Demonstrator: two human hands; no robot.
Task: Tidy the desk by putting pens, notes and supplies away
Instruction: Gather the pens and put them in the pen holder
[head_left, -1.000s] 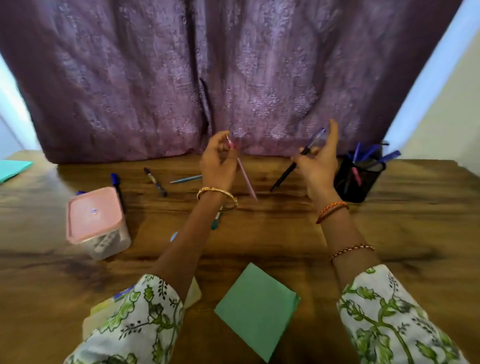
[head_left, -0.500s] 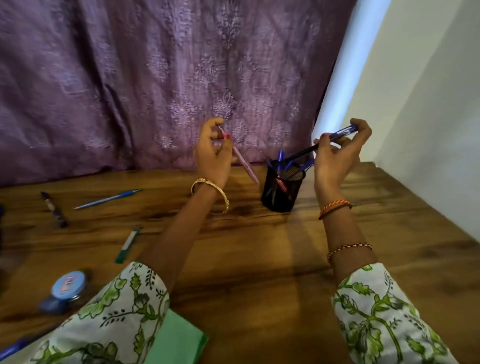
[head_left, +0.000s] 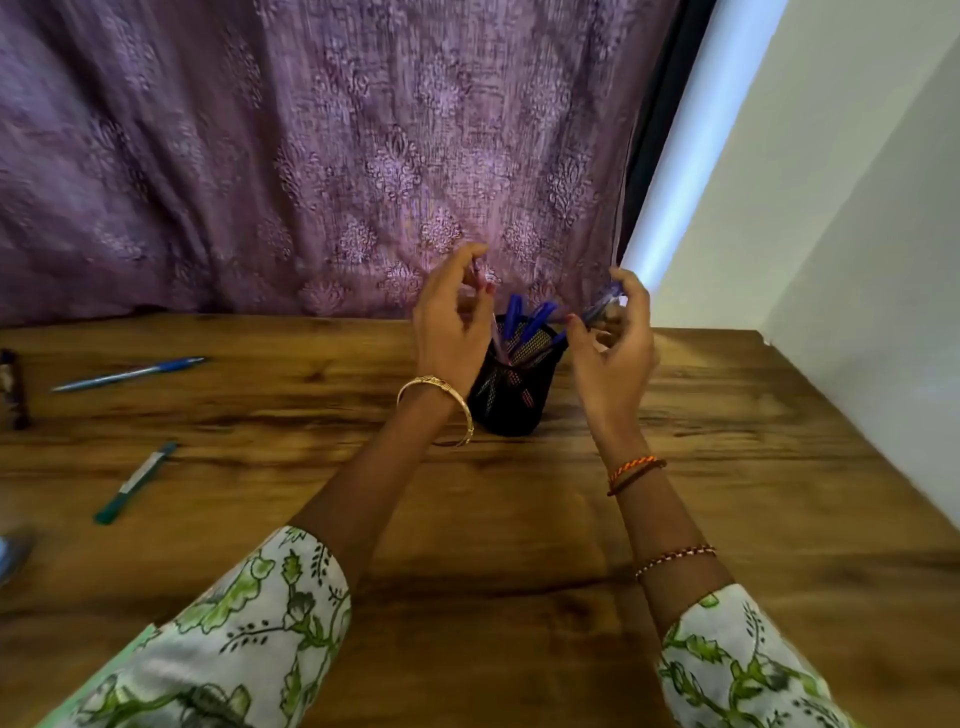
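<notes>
1. On the wooden worktop (head_left: 519, 519), a teal pen (head_left: 136, 482) and a blue pen (head_left: 130, 373) lie loose at left, not yet collected.
2. The left hand (head_left: 452, 332) pinches a pink pen (head_left: 496, 332), tip inside the black mesh pen holder (head_left: 511, 400), ready to drop.
3. The right hand (head_left: 613, 343) pinches a blue-capped pen (head_left: 597, 309), angled toward the holder.

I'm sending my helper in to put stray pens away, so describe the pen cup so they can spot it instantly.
Start at the purple patterned curtain behind the wooden desk and look down near its right edge. There, between the person's two raised hands, stands a black mesh pen cup. It is the only upright container here, with blue pens sticking out; the other pens lie flat to the left.
</notes>
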